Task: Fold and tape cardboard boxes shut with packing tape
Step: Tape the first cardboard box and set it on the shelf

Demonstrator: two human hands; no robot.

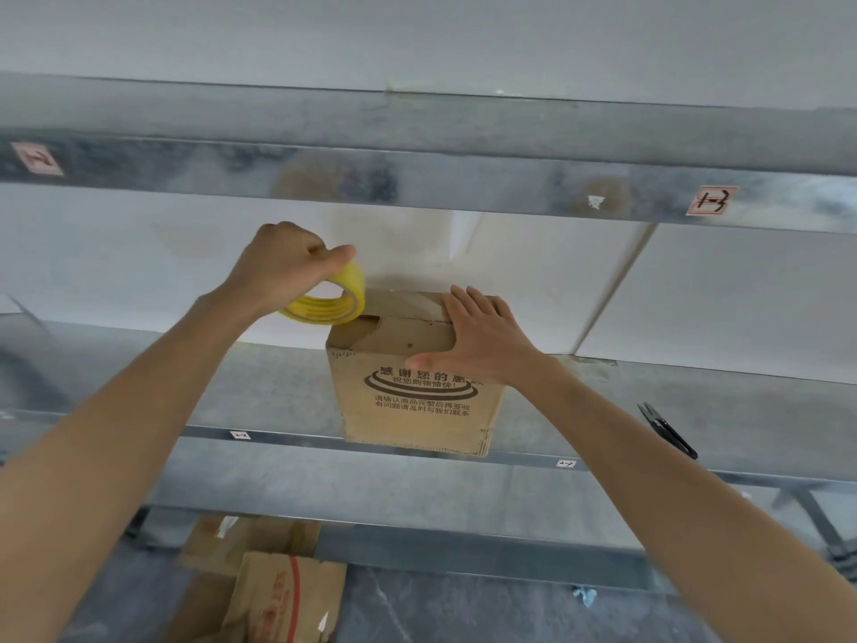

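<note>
cardboard box [408, 387] flaps folded, contents apparently hidden

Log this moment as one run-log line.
box: upright on metal shelf | left hand: grips tape roll at box's top left edge | right hand: flat on box top | snips: right of box, untouched

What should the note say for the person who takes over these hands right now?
Left hand grips the yellow tape roll at the top left edge of the box.
Right hand lies flat on the box, pressing its top flaps down.
The box stands on the metal shelf; scissors lie to its right.
Done: flaps folded. To do: tape the seam, cut the tape.
</note>
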